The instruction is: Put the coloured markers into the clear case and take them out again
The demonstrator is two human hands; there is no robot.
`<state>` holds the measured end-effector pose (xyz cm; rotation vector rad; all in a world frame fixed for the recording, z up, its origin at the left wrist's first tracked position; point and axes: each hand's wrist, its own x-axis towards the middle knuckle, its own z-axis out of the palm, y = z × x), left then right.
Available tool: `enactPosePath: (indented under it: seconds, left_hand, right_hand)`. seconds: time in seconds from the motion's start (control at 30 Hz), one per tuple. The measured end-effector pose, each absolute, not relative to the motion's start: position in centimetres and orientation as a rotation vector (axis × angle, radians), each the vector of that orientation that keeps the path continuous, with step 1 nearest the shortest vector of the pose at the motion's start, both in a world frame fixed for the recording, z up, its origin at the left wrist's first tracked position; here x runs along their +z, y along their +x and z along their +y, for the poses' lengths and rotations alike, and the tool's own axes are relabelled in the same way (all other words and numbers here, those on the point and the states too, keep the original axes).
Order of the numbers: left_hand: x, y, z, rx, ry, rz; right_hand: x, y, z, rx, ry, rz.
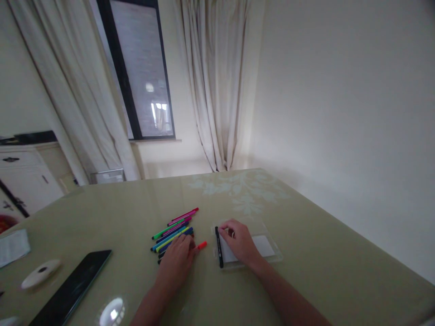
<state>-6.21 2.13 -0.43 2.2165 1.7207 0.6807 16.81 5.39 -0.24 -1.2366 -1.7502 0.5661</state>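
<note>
Several coloured felt-tip pens (173, 233) lie side by side in a loose row on the table. My left hand (178, 258) is over the near end of the row, fingers curled down. A red felt-tip pen (202, 245) sticks out at its thumb, its other end hidden by the hand. To the right is a flat clear plastic case (277, 257) with a white sheet (263, 246) inside. A black felt-tip pen (219, 249) lies along the case's left side. My right hand (239, 240) is over the case, thumb and finger pinched at that pen's upper end.
A dark tablet or phone (73, 287) lies at the left, beside a white oval object (41, 274) and a paper (14, 247). The greenish table (326, 280) meets a wall at the right. Curtains and a window stand behind.
</note>
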Motion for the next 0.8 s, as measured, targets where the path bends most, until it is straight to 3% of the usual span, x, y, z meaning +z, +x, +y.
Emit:
enactPosePath:
  seconds: [0.17, 0.33, 0.53, 0.8]
  left_hand:
    - [-0.5, -4.7, 2.1, 1.078, 1.853, 1.500]
    - [-0.3, -2.8, 1.4, 1.084, 1.614, 1.235]
    - [0.4, -3.0, 1.1, 1.154, 1.669, 1.214]
    - [0.7, -2.0, 0.3, 1.052, 1.754, 1.246]
  right_hand:
    - [0.4, 16.1, 4.5, 0.850, -1.137, -1.683]
    - [1.3, 15.5, 4.0, 1.211, -0.922, -1.541]
    - [1.9, 16.4, 4.9, 1.193, -0.910, -1.175]
    - [2.4, 16.5, 4.2, 1.262, -0.910, -1.200]
